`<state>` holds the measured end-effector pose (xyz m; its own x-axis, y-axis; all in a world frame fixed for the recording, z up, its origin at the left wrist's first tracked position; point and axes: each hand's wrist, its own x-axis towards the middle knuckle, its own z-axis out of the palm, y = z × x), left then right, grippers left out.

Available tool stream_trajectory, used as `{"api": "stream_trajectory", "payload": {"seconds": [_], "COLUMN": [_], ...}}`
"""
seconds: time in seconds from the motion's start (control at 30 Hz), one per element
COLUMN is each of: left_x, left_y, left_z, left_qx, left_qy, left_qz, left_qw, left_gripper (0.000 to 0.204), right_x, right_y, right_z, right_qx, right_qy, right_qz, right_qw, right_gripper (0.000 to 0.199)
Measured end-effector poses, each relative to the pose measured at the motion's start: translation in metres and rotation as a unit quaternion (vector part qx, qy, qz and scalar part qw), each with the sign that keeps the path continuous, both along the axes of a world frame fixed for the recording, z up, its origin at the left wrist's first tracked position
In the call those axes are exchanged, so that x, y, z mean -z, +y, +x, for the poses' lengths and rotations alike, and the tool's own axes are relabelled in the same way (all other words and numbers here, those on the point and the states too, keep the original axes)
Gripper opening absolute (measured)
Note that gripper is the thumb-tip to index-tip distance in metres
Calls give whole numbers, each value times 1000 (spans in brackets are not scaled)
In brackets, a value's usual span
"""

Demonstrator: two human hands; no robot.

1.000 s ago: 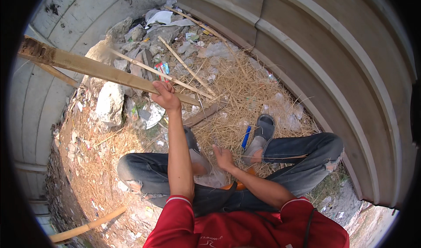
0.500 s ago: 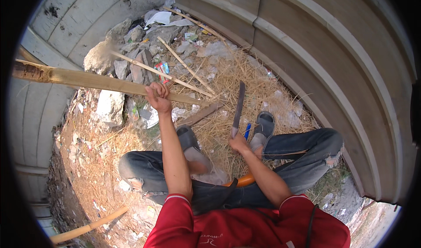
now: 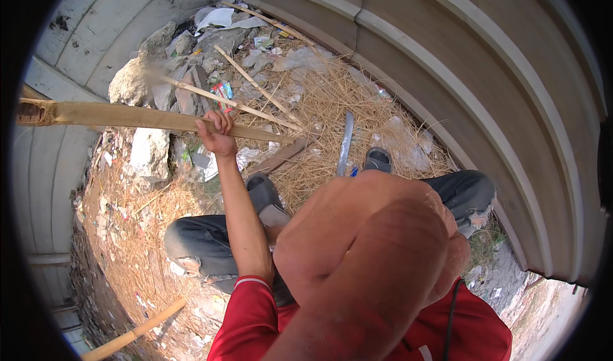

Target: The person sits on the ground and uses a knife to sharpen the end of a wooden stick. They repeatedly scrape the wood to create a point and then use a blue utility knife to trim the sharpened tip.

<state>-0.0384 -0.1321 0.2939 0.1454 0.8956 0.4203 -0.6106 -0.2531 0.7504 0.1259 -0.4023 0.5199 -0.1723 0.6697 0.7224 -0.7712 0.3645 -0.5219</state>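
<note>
Far left of the frame: your bamboo strip starts at its dark end and runs across to the centre. Your left grip, left of centre, is closed round it, so strip and grip are touching; more length sticks out left of it than right. The strip's right end reaches the brown wood piece mid-frame (can't tell if it rests on it or just passes over). Next, right of centre: the long blade, tip toward the top of the frame, apart from the strip. Your right grip, big in the lower centre, is balled tight; handle's hidden, but the blade pokes out past it, so I'd call it held. Step in hand, my read: you steady the strip with one hand, blade raised in the other. Next move calls for a firm left hold, fingers clear of the blade's line.
</note>
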Motion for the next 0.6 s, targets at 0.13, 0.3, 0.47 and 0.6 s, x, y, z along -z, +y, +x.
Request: {"api": "stream_trajectory", "payload": {"seconds": [0.13,0.3,0.47,0.6], "left_x": [1,1,5,1], "left_y": [-3,-3,2,1], "left_z": [0,-6,-9,-3], "left_qx": [-3,-5,-12,-4], "left_qy": [1,-1,-7,-16], "left_qz": [10,17,24,23], "left_qw": [1000,1000,1000,1000], "left_gripper": [60,59,59,59], "right_x": [-7,-7,-7,-6], "right_y": [-11,-18,-19,-20], "right_z": [-15,-20,-18,-18], "right_qx": [-64,-97,-104,-106], "right_qy": [10,21,22,21], "right_qz": [43,59,66,67], "right_qw": [997,993,992,992], "right_gripper": [40,40,39,39]}}
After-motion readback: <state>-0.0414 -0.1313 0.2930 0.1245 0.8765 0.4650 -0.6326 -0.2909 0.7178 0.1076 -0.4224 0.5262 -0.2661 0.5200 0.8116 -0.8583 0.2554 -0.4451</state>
